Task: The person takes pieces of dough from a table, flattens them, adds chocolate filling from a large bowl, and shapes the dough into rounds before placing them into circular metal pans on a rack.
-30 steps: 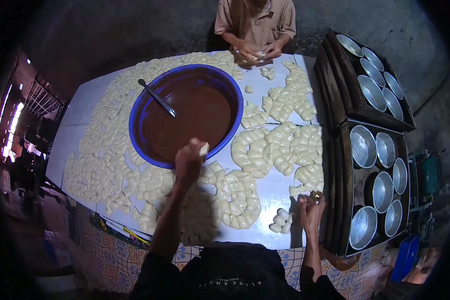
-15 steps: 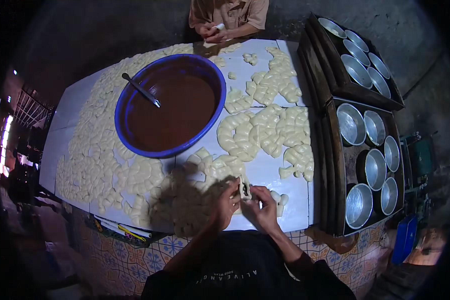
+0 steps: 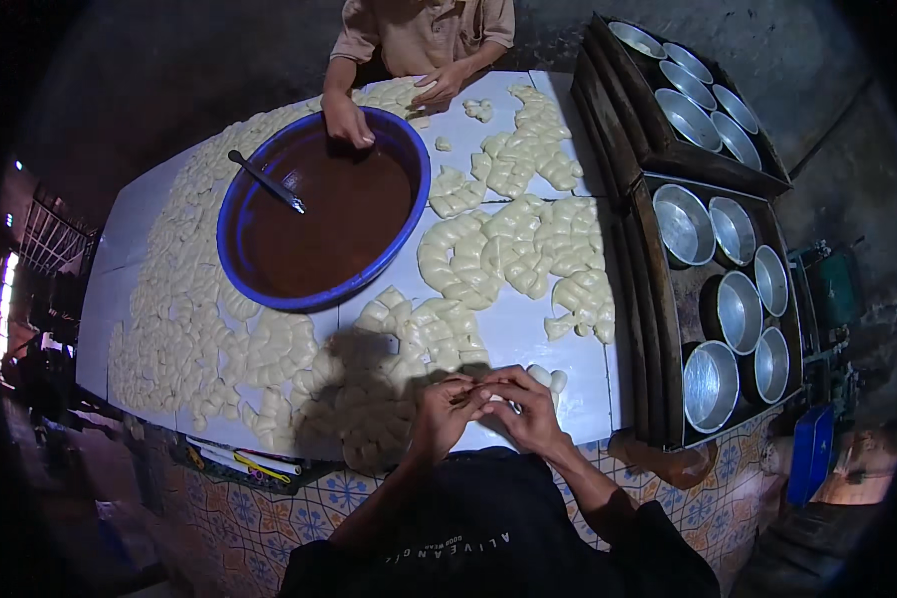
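My left hand (image 3: 443,415) and my right hand (image 3: 524,410) meet at the near edge of the table, fingers pinched together around a small piece of dough (image 3: 497,401). Only a little of its pale surface shows between the fingers; the rest is hidden. Beside my right hand rest a few rounded dough balls (image 3: 548,379). Many pale, flattened dough pieces (image 3: 447,334) cover the tabletop just beyond my hands, some in shadow. Farther off to the left stands a blue basin (image 3: 334,296) holding brown filling (image 3: 339,224), with a dark-handled metal utensil (image 3: 267,181) resting in it.
Across the table, a co-worker's hand (image 3: 348,122) reaches over the basin rim; the other hand (image 3: 439,86) is at dough. On the right, stacked dark trays (image 3: 683,431) hold several round metal pans (image 3: 710,387). A bin with yellow-handled items (image 3: 244,460) sits below the table's near left edge.
My fingers have closed over the dough piece, whose dark-filled opening showed before. The co-worker's hands have parted, one moving over the basin. The whole view has shifted slightly.
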